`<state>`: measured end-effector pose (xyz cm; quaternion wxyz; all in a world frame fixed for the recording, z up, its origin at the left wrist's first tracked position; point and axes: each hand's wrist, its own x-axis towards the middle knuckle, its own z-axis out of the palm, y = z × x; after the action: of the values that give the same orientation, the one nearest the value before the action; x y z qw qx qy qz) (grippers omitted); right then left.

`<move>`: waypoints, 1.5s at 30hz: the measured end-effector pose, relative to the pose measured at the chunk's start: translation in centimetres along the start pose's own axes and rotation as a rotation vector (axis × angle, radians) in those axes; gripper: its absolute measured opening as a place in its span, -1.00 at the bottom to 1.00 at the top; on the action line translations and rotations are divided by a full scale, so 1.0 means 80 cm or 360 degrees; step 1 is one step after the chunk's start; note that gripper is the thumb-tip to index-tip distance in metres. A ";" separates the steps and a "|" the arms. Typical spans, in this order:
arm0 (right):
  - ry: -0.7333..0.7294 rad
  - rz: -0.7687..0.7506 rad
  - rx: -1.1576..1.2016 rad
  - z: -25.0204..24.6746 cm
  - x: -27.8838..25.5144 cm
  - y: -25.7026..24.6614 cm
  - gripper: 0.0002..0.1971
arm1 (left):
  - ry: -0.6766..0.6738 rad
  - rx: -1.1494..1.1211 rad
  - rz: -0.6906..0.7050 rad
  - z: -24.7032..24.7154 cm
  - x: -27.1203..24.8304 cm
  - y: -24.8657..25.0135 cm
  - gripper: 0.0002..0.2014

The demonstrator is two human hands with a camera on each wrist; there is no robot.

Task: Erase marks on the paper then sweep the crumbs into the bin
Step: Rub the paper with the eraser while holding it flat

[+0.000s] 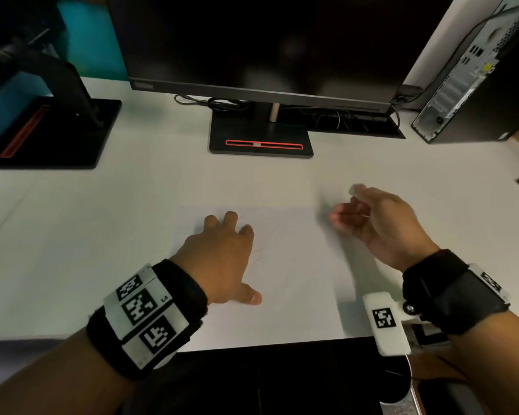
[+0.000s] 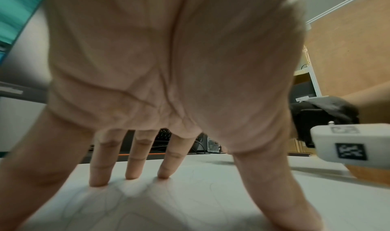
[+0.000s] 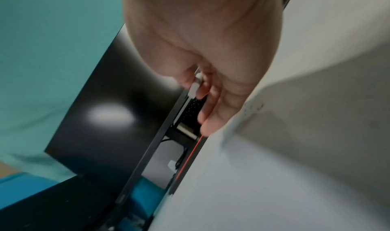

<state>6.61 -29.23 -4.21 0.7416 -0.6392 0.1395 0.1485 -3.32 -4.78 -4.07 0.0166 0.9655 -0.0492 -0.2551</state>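
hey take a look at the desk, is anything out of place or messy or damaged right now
Nothing stands out. The paper lies flat on the desk under the left hand, with faint pencil marks still on it. The right hand holds a white eraser off the sheet. A few dark specks lie near it.

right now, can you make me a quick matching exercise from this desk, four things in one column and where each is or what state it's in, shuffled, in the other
Things:
1. left hand
2. eraser
3. paper
4. monitor

Places or states:
A. lying flat on the desk, faint pencil marks on it
B. pinched in the right hand, off the paper's right edge
C. standing at the back of the desk, screen dark
D. fingers spread, tips pressing on the sheet

Pairs: 1-D, 2-B, 3-A, 4-C
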 end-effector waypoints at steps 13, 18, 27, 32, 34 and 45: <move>-0.0354 0.0134 -0.0533 0.034 -0.011 0.006 -0.81 | 0.0000 0.0012 0.0002 0.001 0.000 0.000 0.08; -0.0614 0.0334 -0.0914 0.063 -0.001 0.014 -0.75 | 0.0001 -0.0008 0.0006 0.000 -0.001 0.000 0.08; -0.0810 0.0602 -0.0452 0.072 0.005 0.000 -0.76 | 0.0012 0.0006 0.0005 0.002 0.000 0.000 0.07; -0.0274 0.0356 -0.0022 0.066 0.042 0.004 -0.80 | 0.0024 0.0005 0.0015 0.003 -0.001 0.001 0.09; -0.0024 0.0100 -0.0086 0.061 0.049 -0.004 -0.81 | 0.0022 0.0017 0.0009 0.004 -0.002 0.000 0.10; -0.0550 -0.0010 -0.1849 0.076 0.023 0.001 -0.64 | 0.0034 0.0004 0.0025 0.004 -0.002 -0.001 0.11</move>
<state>8.37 -23.11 -4.14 0.2837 -0.9065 -0.0888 0.2999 -3.61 -4.70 -4.25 0.0177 0.9678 -0.0568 -0.2446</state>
